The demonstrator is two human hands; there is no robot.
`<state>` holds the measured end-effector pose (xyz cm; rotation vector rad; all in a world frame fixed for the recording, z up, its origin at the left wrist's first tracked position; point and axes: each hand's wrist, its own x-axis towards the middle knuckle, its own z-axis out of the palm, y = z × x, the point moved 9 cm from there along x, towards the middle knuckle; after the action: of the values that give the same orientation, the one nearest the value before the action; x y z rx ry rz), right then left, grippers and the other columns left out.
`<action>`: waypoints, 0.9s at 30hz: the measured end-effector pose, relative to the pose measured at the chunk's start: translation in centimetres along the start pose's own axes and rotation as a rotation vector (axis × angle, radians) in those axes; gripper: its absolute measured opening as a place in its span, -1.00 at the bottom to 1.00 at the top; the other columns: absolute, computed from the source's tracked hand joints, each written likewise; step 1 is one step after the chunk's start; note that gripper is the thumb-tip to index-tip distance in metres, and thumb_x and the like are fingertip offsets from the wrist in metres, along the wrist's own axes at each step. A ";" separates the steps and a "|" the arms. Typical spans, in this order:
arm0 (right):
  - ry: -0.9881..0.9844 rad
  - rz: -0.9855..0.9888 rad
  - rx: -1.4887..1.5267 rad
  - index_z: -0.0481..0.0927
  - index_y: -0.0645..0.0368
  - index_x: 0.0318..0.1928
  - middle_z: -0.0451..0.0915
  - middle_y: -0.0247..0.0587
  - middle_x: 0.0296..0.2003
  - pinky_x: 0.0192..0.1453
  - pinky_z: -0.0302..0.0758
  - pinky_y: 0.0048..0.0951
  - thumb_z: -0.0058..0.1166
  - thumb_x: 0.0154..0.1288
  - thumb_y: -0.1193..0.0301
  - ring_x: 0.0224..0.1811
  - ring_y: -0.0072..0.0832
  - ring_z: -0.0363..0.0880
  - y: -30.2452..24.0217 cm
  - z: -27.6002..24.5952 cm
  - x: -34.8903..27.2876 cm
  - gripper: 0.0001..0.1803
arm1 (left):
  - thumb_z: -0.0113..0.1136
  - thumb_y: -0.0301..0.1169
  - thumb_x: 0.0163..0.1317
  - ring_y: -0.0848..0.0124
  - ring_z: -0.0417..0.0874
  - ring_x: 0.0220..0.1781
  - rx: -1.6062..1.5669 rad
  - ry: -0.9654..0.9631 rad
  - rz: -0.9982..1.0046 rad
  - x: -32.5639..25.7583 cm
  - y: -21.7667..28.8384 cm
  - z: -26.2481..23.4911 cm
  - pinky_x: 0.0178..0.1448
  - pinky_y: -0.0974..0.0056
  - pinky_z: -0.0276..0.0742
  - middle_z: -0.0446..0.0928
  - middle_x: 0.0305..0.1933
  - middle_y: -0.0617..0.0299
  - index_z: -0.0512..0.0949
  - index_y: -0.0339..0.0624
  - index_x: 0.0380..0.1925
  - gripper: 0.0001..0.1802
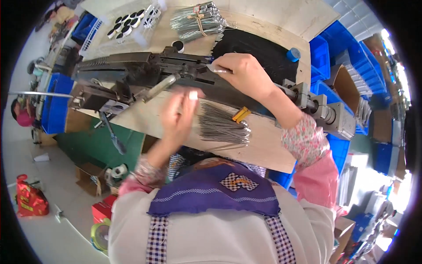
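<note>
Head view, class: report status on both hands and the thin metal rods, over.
Right hand pinching a small metal piece at the dark machine. Left hand, blurred, over loose pile of thin grey metal rods. Nothing blocking.

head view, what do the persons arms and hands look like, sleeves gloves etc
Both hands are bare, without gloves: the left hand is motion-blurred, the right hand sharp. Each forearm wears a floral sleeve cover with a gathered cuff, over pink sleeves.

— Bench finish?
— Bare pale wooden worktop (263, 145), matt. The machine (145, 70) is dark metal, dull and greasy-looking.
— The thin rods (220, 125)?
— Bright metal, glossy; bins (325, 48) smooth blue plastic.
</note>
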<state>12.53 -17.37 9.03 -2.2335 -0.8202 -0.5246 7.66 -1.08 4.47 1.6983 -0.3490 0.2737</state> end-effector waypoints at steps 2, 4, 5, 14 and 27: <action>-0.001 0.038 0.006 0.62 0.22 -0.35 0.61 -0.14 -0.42 -0.19 0.55 -0.25 0.20 0.08 0.41 -0.33 -0.13 0.60 0.5 0.5 0.3 -0.85 | -0.14 -0.03 0.44 0.47 0.34 -0.71 -0.906 -0.356 -0.584 -3.2 -5.7 4.5 -0.55 0.39 0.28 0.37 -0.62 0.27 0.57 -0.25 -0.40 -0.48; -0.025 0.071 0.012 0.62 0.21 -0.36 0.61 -0.13 -0.43 -0.20 0.55 -0.24 0.20 0.09 0.38 -0.33 -0.12 0.59 1.1 0.7 0.5 -0.84 | -0.21 0.04 0.45 0.49 0.27 -0.74 -1.521 -0.541 -0.739 -2.2 -5.5 4.9 -0.58 0.40 0.23 0.33 -0.64 0.28 0.55 -0.26 -0.37 -0.42; -0.034 0.073 -0.020 0.63 0.20 -0.37 0.61 -0.12 -0.43 -0.21 0.55 -0.24 0.20 0.09 0.38 -0.33 -0.12 0.60 1.1 0.5 0.3 -0.84 | -0.21 0.05 0.44 0.49 0.23 -0.75 -1.730 -0.512 -0.829 -0.1 -3.0 4.0 -0.61 0.40 0.19 0.31 -0.64 0.28 0.53 -0.30 -0.28 -0.42; -0.119 0.210 0.069 0.67 0.20 -0.32 0.61 -0.04 -0.41 -0.18 0.53 -0.21 0.20 0.09 0.39 -0.32 -0.08 0.59 2.3 1.1 1.0 -0.83 | -0.05 -0.11 0.39 0.52 0.33 -0.75 -1.959 -0.336 -0.931 2.4 1.9 3.2 -0.72 0.44 0.17 0.39 -0.62 0.24 0.30 -0.47 0.00 -0.47; -0.083 0.077 -0.177 0.60 0.22 -0.25 0.56 -0.13 -0.34 -0.27 0.54 -0.30 0.18 0.06 0.47 -0.33 -0.21 0.59 0.8 1.4 0.7 -0.80 | 0.16 -0.36 0.27 0.53 0.48 -0.57 0.144 -0.362 -0.306 0.9 -6.0 3.9 -0.52 0.47 0.39 0.48 -0.50 0.27 0.36 -0.33 0.03 -0.60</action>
<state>13.82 -16.54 8.10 -2.4527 -0.7516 -0.4863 10.72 -4.14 -1.29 1.9157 -0.3335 -0.2425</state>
